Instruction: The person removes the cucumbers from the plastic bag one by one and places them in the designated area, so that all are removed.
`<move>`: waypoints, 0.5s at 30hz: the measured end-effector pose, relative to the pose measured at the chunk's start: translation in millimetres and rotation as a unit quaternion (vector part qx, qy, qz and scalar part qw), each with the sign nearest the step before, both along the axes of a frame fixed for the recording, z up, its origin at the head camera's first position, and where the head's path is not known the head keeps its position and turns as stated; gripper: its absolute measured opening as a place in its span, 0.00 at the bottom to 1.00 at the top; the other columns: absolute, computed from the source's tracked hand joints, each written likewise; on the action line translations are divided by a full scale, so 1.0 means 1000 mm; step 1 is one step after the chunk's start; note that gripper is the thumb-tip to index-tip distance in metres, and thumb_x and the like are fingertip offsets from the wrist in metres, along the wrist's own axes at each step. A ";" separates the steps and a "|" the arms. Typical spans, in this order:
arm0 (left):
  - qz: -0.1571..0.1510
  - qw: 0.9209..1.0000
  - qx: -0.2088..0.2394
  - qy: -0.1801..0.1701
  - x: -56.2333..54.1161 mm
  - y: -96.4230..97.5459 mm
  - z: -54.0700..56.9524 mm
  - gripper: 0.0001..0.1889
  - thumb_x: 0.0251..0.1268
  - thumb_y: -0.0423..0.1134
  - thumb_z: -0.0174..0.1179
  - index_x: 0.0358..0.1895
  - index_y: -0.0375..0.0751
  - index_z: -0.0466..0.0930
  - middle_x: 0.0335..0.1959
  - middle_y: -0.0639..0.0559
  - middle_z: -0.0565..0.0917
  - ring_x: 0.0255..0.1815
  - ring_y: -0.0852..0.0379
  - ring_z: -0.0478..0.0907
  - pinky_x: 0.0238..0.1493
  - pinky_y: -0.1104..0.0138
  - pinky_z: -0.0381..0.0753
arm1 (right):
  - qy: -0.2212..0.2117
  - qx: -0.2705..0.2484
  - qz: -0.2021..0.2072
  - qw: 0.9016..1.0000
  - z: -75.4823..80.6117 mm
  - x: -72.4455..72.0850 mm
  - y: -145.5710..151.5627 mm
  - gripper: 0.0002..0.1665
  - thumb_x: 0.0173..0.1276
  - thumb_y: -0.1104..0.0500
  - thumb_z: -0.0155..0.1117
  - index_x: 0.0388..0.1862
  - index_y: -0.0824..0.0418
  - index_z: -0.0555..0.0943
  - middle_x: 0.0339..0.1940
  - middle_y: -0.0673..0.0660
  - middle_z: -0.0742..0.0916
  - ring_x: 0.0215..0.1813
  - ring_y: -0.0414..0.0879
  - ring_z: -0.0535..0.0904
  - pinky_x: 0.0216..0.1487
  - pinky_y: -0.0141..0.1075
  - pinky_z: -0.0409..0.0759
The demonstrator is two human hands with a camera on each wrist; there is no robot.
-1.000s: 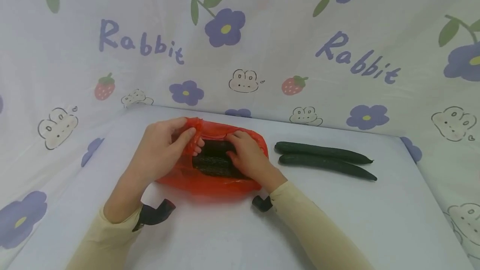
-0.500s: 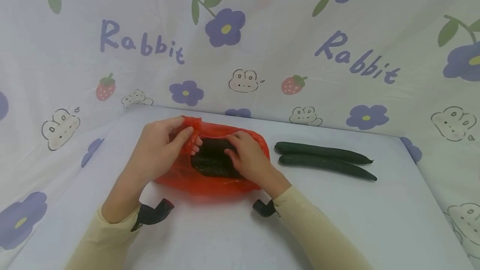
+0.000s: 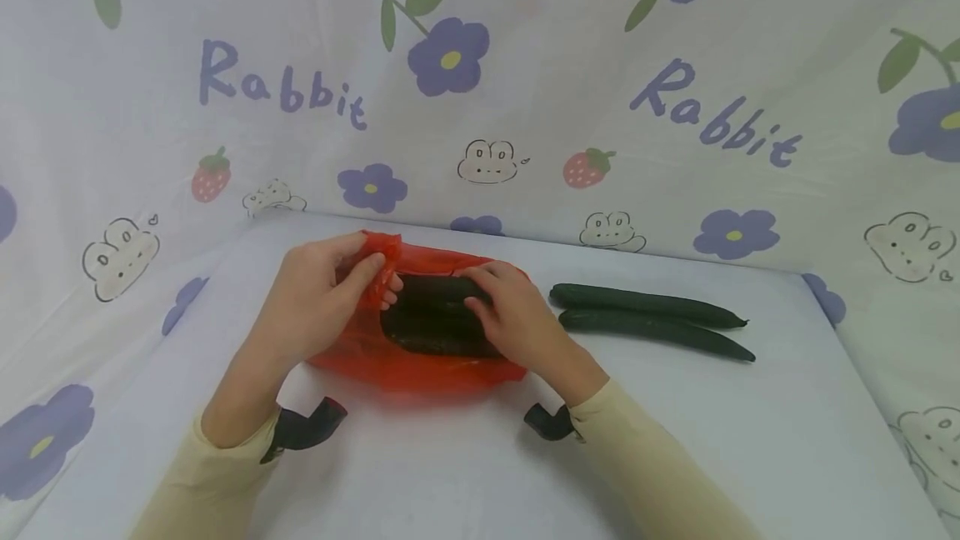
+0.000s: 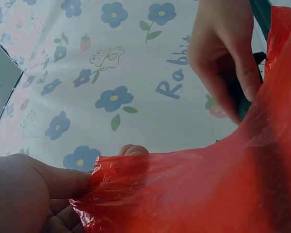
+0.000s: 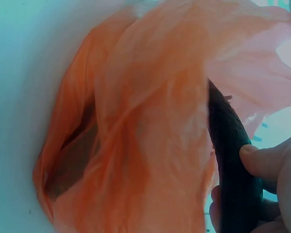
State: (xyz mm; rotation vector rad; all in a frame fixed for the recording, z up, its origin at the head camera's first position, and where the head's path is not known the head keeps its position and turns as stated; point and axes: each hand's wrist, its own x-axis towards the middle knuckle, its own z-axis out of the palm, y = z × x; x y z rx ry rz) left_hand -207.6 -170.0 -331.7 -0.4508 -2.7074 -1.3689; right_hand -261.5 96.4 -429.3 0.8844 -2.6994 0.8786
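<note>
A red plastic bag lies on its side in the middle of the table, its mouth spread open. My left hand pinches the bag's edge between thumb and fingers at the upper left, also seen in the left wrist view. At the bag's opening, my right hand grips a dark green cucumber, thumb on one side and fingers on the other. Part of this cucumber is hidden behind the bag's film in the right wrist view. Below it in the head view, another cucumber shows inside the opening.
Two long cucumbers, a rear one and a front one, lie side by side to the right of the bag. A white cloth covers the table. Behind stands a patterned curtain.
My right hand has shifted a little to the right, its fingers still at the upper cucumber. The left hand has barely moved and keeps its pinch on the bag. The two cucumbers outside have stayed put.
</note>
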 end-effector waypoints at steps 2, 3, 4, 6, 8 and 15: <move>0.003 1.000 0.001 0.000 -0.001 0.000 0.000 0.09 0.84 0.35 0.61 0.57 0.37 0.85 0.37 0.49 0.89 0.37 0.53 0.88 0.52 0.58 0.89 | 0.000 -0.012 0.001 1.000 0.002 0.001 0.005 0.25 0.76 0.64 0.72 0.70 0.61 0.82 0.60 0.58 0.85 0.63 0.53 0.81 0.65 0.50 0.84; 0.004 1.000 0.000 -0.001 -0.001 0.001 0.000 0.09 0.84 0.35 0.61 0.58 0.36 0.85 0.37 0.49 0.89 0.37 0.53 0.88 0.52 0.58 0.89 | 0.000 -0.016 0.002 1.000 0.003 0.001 0.007 0.25 0.77 0.64 0.72 0.71 0.61 0.82 0.61 0.58 0.85 0.64 0.53 0.80 0.65 0.50 0.84; 0.005 1.000 0.000 -0.001 -0.001 0.001 0.001 0.10 0.84 0.34 0.61 0.58 0.36 0.85 0.37 0.49 0.89 0.37 0.53 0.88 0.52 0.58 0.89 | 0.001 -0.019 0.003 1.000 0.003 0.002 0.009 0.25 0.77 0.64 0.72 0.71 0.61 0.81 0.61 0.58 0.85 0.64 0.52 0.80 0.66 0.50 0.83; 0.005 1.000 0.003 -0.004 -0.002 0.002 0.001 0.09 0.84 0.34 0.61 0.58 0.36 0.85 0.37 0.49 0.89 0.37 0.53 0.88 0.52 0.59 0.89 | 0.002 -0.026 0.003 1.000 0.004 0.002 0.015 0.25 0.77 0.64 0.71 0.71 0.62 0.81 0.62 0.58 0.84 0.64 0.52 0.80 0.65 0.49 0.84; 0.004 1.000 0.008 -0.004 -0.002 0.003 0.001 0.09 0.83 0.34 0.61 0.57 0.35 0.85 0.37 0.49 0.89 0.37 0.53 0.88 0.51 0.62 0.89 | 0.004 -0.035 0.001 0.999 0.004 0.002 0.021 0.25 0.77 0.64 0.72 0.71 0.62 0.82 0.61 0.58 0.84 0.63 0.52 0.81 0.65 0.49 0.84; 0.004 1.000 0.022 -0.004 -0.005 0.008 0.000 0.09 0.84 0.33 0.60 0.57 0.35 0.84 0.38 0.48 0.90 0.37 0.53 0.89 0.48 0.68 0.88 | 0.019 -0.056 0.002 0.998 0.005 0.002 0.042 0.23 0.76 0.65 0.72 0.69 0.62 0.83 0.60 0.59 0.85 0.62 0.54 0.82 0.63 0.50 0.85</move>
